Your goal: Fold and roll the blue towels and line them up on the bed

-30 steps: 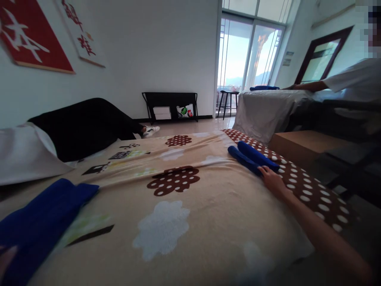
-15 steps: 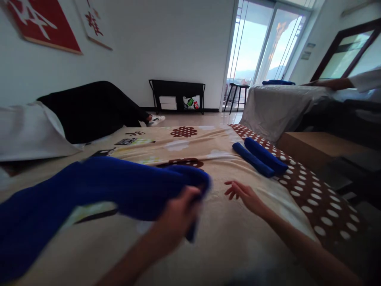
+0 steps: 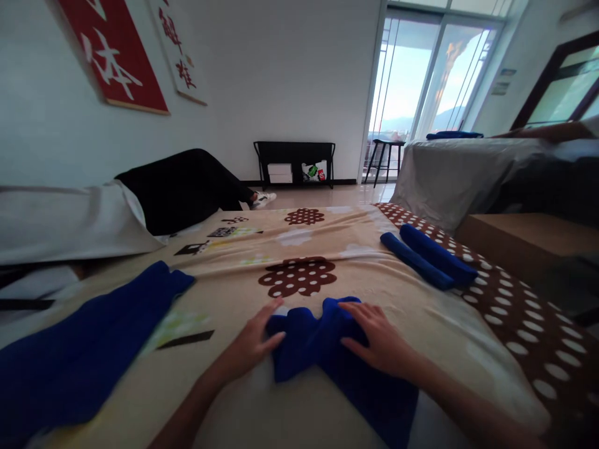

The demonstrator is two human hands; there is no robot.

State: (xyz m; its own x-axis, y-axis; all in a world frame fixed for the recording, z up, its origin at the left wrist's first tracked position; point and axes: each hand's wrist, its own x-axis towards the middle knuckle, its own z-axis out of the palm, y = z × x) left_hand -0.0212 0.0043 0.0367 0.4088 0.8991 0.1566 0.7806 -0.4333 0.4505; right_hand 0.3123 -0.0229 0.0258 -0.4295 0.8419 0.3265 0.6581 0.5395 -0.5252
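Right under the hands there's a blue cloth, pretty bunched up between them, with a flatter tail running back toward the wearer below the right hand. The left hand is at its left edge, thumb and fingers apart; can't tell if it's actually gripping any fabric. The right hand lies over the other side, fingers and thumb splayed across the folds. My two cents: keep both palms low, tease that bunch outward from the middle and square the edges before pressing down, because the patterned blanket underneath looks soft and rumpled and could drag along. Left of the left hand, another blue cloth lies spread out, well apart. Beyond the right hand and further right, two blue rolls sit side by side. Way past both hands there's a black rack, plus a grey-covered table off right, with somebody else's arm reaching over it.
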